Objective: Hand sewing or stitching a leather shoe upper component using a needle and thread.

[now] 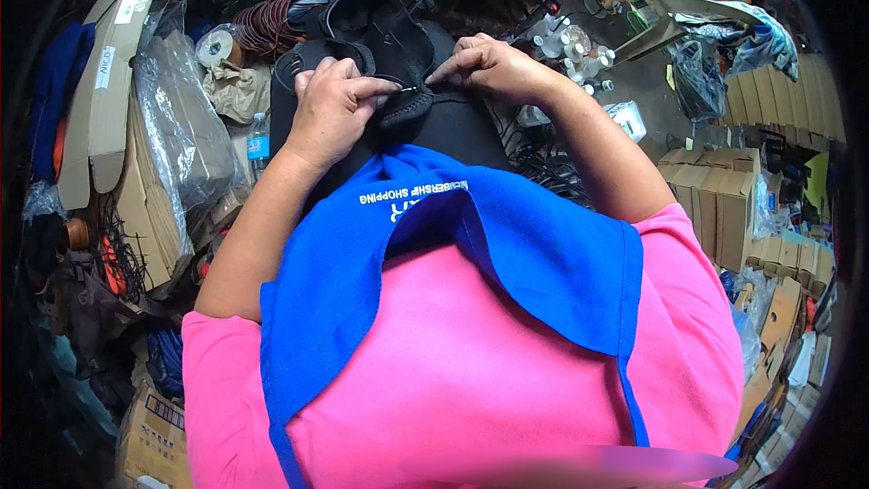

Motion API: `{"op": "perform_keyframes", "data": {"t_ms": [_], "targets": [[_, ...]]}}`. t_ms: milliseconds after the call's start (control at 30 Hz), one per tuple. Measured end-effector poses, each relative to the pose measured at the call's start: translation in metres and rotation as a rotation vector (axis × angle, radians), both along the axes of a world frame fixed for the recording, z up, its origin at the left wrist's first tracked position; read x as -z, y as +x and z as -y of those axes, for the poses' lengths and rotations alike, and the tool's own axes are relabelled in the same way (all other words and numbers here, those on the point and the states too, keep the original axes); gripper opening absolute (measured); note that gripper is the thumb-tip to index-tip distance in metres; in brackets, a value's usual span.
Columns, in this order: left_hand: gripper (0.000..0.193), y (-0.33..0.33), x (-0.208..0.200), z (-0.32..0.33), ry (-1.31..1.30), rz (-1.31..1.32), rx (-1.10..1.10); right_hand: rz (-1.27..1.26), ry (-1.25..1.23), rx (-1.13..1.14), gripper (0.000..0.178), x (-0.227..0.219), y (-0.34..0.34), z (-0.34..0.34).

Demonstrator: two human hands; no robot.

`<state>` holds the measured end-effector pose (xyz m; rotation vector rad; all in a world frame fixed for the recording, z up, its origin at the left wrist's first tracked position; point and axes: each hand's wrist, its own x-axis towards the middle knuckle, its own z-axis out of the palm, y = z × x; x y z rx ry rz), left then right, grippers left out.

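Note:
On my lap lies a black stitched piece with a thick curved edge, joined to rounded black bands and loops. My left hand is closed over its left side, with the index finger stretched toward the middle. At that fingertip shows a thin shiny needle-like piece. From the other side my right hand comes in, its thumb and index finger pinched together at the edge of the black piece. What lies between those fingertips is too small to make out.
Left of my legs stand a plastic bottle, a spool and tall cardboard sheets with clear plastic. Coiled brown cord lies ahead. To the right are several small white-capped bottles and cardboard boxes.

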<state>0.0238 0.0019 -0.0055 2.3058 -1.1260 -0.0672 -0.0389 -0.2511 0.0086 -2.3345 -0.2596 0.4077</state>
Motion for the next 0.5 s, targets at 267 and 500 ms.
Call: {"op": "perform_keyframes", "data": {"t_ms": [267, 500], "targets": [[0.02, 0.015, 0.003, 0.008, -0.115, -0.011, 0.132, -0.085, 0.148, -0.041, 0.037, -0.004, 0.005, -0.001], [0.024, -0.007, -0.008, -0.002, -0.056, -0.068, 0.002, -0.129, 0.326, 0.186, 0.031, 0.002, -0.012, -0.012]]}}
